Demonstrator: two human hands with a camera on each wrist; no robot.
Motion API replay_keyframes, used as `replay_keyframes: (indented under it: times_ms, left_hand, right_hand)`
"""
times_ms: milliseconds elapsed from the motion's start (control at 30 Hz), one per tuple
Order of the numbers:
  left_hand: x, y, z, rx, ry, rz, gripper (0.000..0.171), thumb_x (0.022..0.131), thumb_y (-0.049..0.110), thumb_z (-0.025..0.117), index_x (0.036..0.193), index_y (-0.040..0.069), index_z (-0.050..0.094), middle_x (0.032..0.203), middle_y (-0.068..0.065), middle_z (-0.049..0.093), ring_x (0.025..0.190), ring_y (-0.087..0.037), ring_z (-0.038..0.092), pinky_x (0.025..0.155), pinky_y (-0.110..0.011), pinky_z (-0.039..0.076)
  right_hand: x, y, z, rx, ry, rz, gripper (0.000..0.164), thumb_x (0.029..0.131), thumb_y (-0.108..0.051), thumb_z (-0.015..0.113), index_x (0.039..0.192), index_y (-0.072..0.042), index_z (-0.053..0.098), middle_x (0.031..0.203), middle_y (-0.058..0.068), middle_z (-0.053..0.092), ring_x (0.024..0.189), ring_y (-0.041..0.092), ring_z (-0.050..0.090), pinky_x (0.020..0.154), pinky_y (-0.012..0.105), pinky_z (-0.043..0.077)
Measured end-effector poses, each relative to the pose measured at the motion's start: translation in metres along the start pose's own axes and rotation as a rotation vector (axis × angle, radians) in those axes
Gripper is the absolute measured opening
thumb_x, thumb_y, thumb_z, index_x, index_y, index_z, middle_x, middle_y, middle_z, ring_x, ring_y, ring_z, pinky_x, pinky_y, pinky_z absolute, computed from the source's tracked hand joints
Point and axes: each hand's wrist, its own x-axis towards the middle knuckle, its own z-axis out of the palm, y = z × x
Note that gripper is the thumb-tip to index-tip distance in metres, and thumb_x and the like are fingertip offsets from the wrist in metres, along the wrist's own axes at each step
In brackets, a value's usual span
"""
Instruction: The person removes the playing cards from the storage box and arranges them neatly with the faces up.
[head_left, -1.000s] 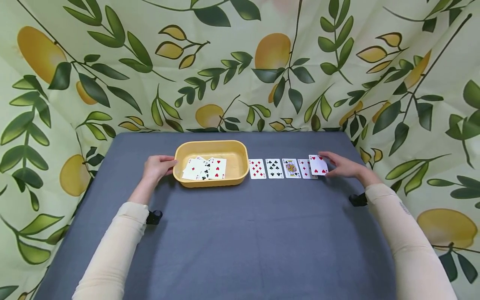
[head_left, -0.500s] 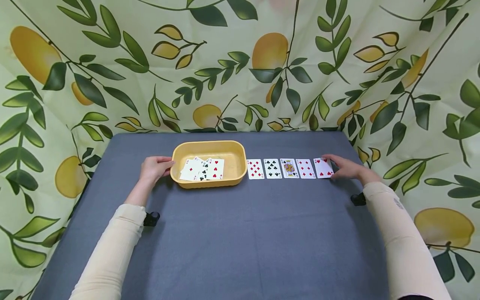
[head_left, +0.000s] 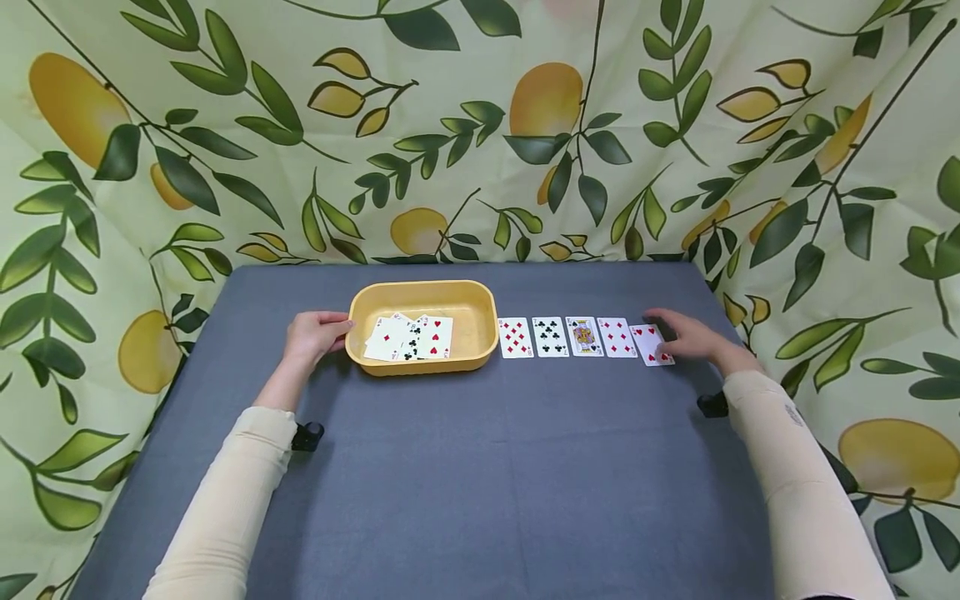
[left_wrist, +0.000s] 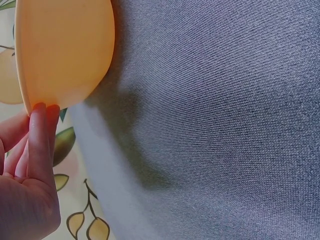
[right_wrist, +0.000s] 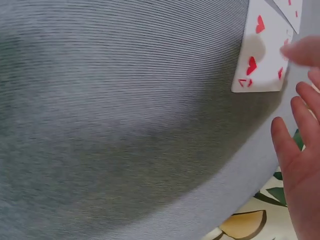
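Note:
My left hand (head_left: 309, 335) pinches the left end of a yellow oval tray (head_left: 471, 317) between thumb and fingers. In the left wrist view the fingertips are at the rim of the tray (left_wrist: 65, 50). Several playing cards (head_left: 433, 337) lie face up inside it. On the right, a hearts playing card (head_left: 647, 342) lies face up on the table, slightly turned. My right hand (head_left: 693, 340) is over its right edge. The right wrist view has the thumb (right_wrist: 302, 51) just above the hearts card (right_wrist: 255, 50), with the other fingers spread and relaxed.
Between tray and hearts card runs a row of face-up cards: diamonds (head_left: 515, 337), clubs (head_left: 551, 337), a king (head_left: 584, 337) and another diamonds card (head_left: 617, 337). A grey-blue cloth (head_left: 510, 467) covers the table. A leaf-and-fruit patterned curtain (head_left: 465, 75) hangs behind.
The hearts card went rightward, off the neighbouring diamonds card, down to the row's right end, and now sits tilted. The right hand has loosened from it. The left hand stays on the tray.

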Motion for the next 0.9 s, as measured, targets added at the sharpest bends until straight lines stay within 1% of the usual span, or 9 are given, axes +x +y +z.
replay_keyframes:
  times_ms: [100, 200, 367, 500, 667, 733, 767, 900]
  left_hand:
    - [0.001, 0.000, 0.001, 0.000, -0.002, 0.000, 0.039, 0.095, 0.016, 0.065, 0.128, -0.004, 0.061, 0.129, -0.022, 0.058, 0.082, -0.007, 0.066, 0.077, -0.022, 0.057]
    - [0.002, -0.001, 0.002, 0.003, -0.005, -0.004, 0.039, 0.095, 0.017, 0.065, 0.128, -0.003, 0.061, 0.129, -0.021, 0.058, 0.082, -0.008, 0.066, 0.079, -0.024, 0.057]
    - [0.002, 0.000, 0.002, 0.010, -0.005, -0.003, 0.040, 0.095, 0.018, 0.065, 0.128, -0.003, 0.061, 0.129, -0.022, 0.058, 0.077, -0.004, 0.064, 0.072, -0.019, 0.057]
    - [0.001, 0.001, 0.001, 0.002, -0.001, 0.005, 0.040, 0.094, 0.017, 0.066, 0.128, -0.005, 0.060, 0.129, -0.023, 0.058, 0.074, -0.001, 0.064, 0.070, -0.017, 0.056]
    - [-0.001, 0.002, 0.001, 0.002, -0.002, 0.010, 0.040, 0.095, 0.016, 0.065, 0.128, -0.005, 0.060, 0.129, -0.023, 0.057, 0.076, -0.003, 0.064, 0.071, -0.017, 0.056]
    - [-0.002, 0.002, 0.002, 0.005, 0.008, 0.005, 0.038, 0.095, 0.016, 0.065, 0.127, -0.004, 0.061, 0.128, -0.022, 0.058, 0.077, -0.004, 0.064, 0.069, -0.017, 0.056]
    - [-0.002, 0.002, 0.003, -0.001, 0.021, 0.000, 0.038, 0.094, 0.016, 0.065, 0.126, -0.005, 0.062, 0.127, -0.022, 0.059, 0.076, -0.005, 0.064, 0.068, -0.017, 0.057]
    - [-0.001, 0.002, 0.004, -0.022, 0.023, -0.001, 0.037, 0.094, 0.014, 0.065, 0.125, -0.006, 0.062, 0.126, -0.023, 0.060, 0.074, -0.004, 0.064, 0.067, -0.017, 0.057]
  right_hand:
    - [-0.006, 0.000, 0.004, -0.001, -0.006, 0.007, 0.066, 0.090, -0.016, 0.066, 0.143, 0.009, 0.037, 0.146, 0.035, 0.031, 0.134, 0.053, 0.026, 0.107, 0.067, 0.025]
    - [-0.012, 0.000, 0.009, -0.009, -0.027, 0.041, 0.071, 0.092, -0.029, 0.064, 0.146, 0.007, 0.034, 0.152, 0.032, 0.024, 0.138, 0.052, 0.020, 0.109, 0.068, 0.021]
    - [-0.018, -0.003, 0.018, -0.029, -0.039, 0.092, 0.076, 0.095, -0.043, 0.057, 0.150, 0.003, 0.030, 0.157, 0.027, 0.017, 0.142, 0.048, 0.014, 0.110, 0.068, 0.017]
    - [-0.017, -0.003, 0.023, -0.047, -0.032, 0.108, 0.078, 0.096, -0.047, 0.054, 0.151, 0.002, 0.026, 0.157, 0.026, 0.016, 0.142, 0.047, 0.014, 0.110, 0.067, 0.018]
    - [-0.014, -0.003, 0.025, -0.040, -0.034, 0.145, 0.083, 0.096, -0.051, 0.052, 0.152, 0.001, 0.021, 0.158, 0.026, 0.012, 0.142, 0.048, 0.013, 0.111, 0.066, 0.017]
    - [-0.012, -0.003, 0.025, -0.032, -0.034, 0.159, 0.084, 0.096, -0.052, 0.052, 0.153, 0.001, 0.020, 0.158, 0.027, 0.011, 0.142, 0.049, 0.012, 0.111, 0.067, 0.016]
    - [-0.012, -0.003, 0.025, -0.029, -0.033, 0.162, 0.085, 0.096, -0.052, 0.052, 0.153, 0.001, 0.019, 0.158, 0.027, 0.010, 0.141, 0.049, 0.012, 0.111, 0.067, 0.016]
    - [-0.010, -0.002, 0.026, -0.028, -0.022, 0.159, 0.086, 0.095, -0.051, 0.054, 0.152, 0.004, 0.019, 0.157, 0.029, 0.011, 0.141, 0.050, 0.013, 0.111, 0.066, 0.016]
